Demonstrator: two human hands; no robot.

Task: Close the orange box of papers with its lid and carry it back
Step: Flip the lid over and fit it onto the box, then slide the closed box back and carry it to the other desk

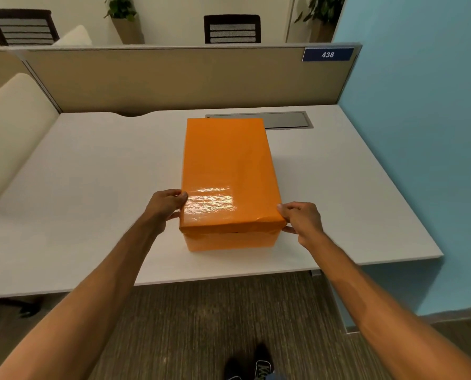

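An orange box stands on the white desk, near its front edge. Its glossy orange lid covers the top, so the papers inside are hidden. A thin dark gap shows under the lid's near edge. My left hand grips the lid's near left corner, thumb on top. At the near right corner my right hand pinches the lid in the same way.
A beige partition with a blue "438" sign backs the desk. A grey cable hatch lies behind the box. A blue wall stands on the right, a cream chair on the left.
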